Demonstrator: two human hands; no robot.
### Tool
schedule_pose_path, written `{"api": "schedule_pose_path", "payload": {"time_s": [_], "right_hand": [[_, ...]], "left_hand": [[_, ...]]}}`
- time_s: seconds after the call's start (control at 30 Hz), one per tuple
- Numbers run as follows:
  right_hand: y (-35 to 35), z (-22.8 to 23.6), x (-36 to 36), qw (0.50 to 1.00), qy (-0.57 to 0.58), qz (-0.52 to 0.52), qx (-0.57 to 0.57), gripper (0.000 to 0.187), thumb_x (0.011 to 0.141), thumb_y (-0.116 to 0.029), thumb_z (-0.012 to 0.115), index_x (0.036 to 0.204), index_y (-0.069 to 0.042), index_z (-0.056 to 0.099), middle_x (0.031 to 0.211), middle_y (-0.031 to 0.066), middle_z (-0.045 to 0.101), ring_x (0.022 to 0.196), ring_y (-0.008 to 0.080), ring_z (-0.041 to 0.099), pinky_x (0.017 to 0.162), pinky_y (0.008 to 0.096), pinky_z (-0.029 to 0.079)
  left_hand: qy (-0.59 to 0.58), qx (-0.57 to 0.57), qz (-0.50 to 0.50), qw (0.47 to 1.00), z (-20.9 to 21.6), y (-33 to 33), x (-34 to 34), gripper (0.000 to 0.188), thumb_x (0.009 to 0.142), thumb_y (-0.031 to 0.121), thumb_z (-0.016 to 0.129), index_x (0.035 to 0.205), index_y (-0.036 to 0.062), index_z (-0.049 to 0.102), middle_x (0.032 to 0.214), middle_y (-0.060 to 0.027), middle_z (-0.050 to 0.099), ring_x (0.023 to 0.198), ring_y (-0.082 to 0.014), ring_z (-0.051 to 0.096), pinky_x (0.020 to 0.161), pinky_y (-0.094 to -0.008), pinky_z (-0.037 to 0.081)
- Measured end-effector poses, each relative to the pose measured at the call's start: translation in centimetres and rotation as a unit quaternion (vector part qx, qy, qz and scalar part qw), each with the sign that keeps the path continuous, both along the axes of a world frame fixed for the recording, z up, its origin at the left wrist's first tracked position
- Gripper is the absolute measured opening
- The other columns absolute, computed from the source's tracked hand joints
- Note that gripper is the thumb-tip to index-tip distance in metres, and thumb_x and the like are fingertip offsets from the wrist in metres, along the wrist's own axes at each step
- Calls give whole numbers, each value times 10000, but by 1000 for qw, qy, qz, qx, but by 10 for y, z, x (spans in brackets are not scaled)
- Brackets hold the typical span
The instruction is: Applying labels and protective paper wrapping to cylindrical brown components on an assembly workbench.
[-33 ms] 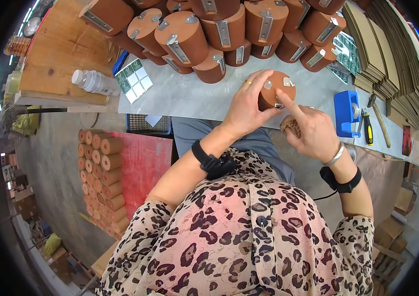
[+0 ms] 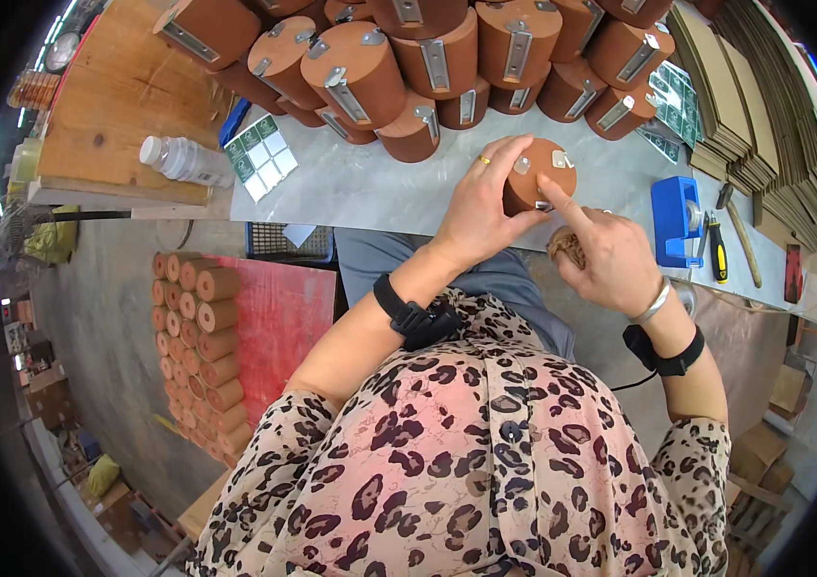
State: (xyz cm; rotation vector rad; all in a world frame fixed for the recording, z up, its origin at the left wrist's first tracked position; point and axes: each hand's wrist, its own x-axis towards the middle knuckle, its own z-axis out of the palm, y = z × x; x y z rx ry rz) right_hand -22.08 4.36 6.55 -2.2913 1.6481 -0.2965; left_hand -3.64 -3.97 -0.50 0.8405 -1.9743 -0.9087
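Note:
A reddish-brown cylinder (image 2: 554, 159) with small metal clips on its end face is gripped at its left side by my left hand (image 2: 485, 207), thumb below and fingers over the top. My right hand (image 2: 610, 255) presses an outstretched index finger on the cylinder's face. Its other fingers curl around a crumpled brown wad (image 2: 568, 248), perhaps a cloth; I cannot make out its kind. Beyond my hands, several similar brown cylinders (image 2: 432, 67) with metal strips are stacked on the grey tabletop (image 2: 331, 183).
To the right are a blue tape dispenser (image 2: 670, 223), a yellow-black screwdriver (image 2: 718, 252), a hammer (image 2: 745, 236) and stacked cardboard (image 2: 764, 115). Leftward stand a plastic bottle (image 2: 182, 160) and a sticker sheet (image 2: 262, 159). Below left, small cylinders (image 2: 206, 337) are stacked beside a red board (image 2: 283, 327).

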Motion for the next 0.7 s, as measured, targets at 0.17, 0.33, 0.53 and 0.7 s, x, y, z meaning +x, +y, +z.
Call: {"api": "schedule_pose_path", "payload": {"time_s": [0.17,0.33,0.53,0.7], "right_hand": [[12,9,2,998,-41,-20,44,845,727,-116,673,1518,-116,374,820,184,682,739,367,679,669,453,545],[28,3,4,992,-111,-39,54,709,749,-123,705,1412,-71,461,871,205,684,787,386,678,698,442,545],[27,-25,-10,889,-321,-286,-160,177,886,-42,685,1039,4,609,926,85,642,825,156,611,742,287,501],[-3,-2,15,862,-289,-209,-360,173,847,-27,708,1002,-6,632,1002,103,615,872,205,610,753,314,502]], "left_hand": [[-12,7,3,1000,0,0,1,877,656,166,907,1398,14,465,1372,-197,538,1250,-358,551,1042,-410,465],[24,51,-11,998,-15,-5,3,904,687,229,915,1417,1,433,1385,-218,527,1260,-322,556,1046,-397,461],[144,389,-85,906,12,-15,-5,788,851,434,767,1437,47,409,1374,-158,546,1262,-286,567,1041,-435,476],[391,717,-123,564,24,-1,-18,696,940,602,582,1408,103,451,1351,-128,554,1222,-267,589,1046,-464,495]]}}
